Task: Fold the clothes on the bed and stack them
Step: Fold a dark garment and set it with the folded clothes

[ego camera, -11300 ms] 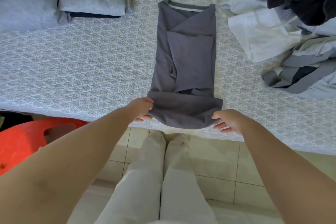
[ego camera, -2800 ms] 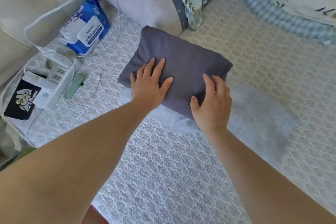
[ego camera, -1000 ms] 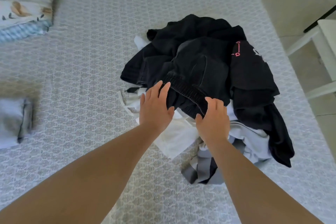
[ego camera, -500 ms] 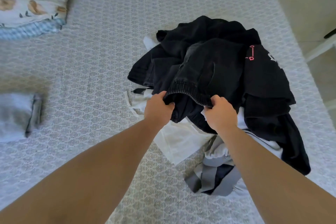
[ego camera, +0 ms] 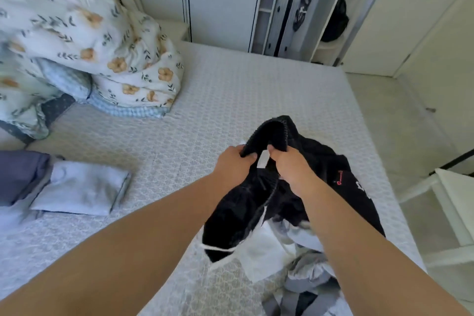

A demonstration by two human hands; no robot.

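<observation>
- Left hand [ego camera: 234,161] and right hand [ego camera: 291,165]: both clenched round the ribbed waistband [ego camera: 272,129] of a black garment [ego camera: 241,215], fists close together, band arched up between them.
- Black garment: lifted off the bed, its body hanging below the hands over the near-right clothes pile [ego camera: 302,259]. A white label [ego camera: 262,161] shows between the fists.
- Handling, judged: soft and limp, no stiffness; looks thickish, so moderately heavy for cloth. Not fragile, not slippery. The ribbed band is the firmest hold; hands probably need to spread to its two ends so the legs hang straight.
- Risk, judged: a white cord [ego camera: 218,249] crosses the hanging lower end and may drag other pieces along.
- Pile: white, grey and another dark piece with a pink mark [ego camera: 339,179], still unfolded.
- Folded stack [ego camera: 77,187] at left: pale blue piece, with a dark grey-blue one [ego camera: 20,174] just beside it.
- Surface: bed [ego camera: 230,90] under a pale patterned cover, flat.
- Room: floral bedding [ego camera: 84,43] heaped far left; white wardrobe [ego camera: 220,0] with open shelves beyond; white furniture [ego camera: 454,202] at right on pale floor.
</observation>
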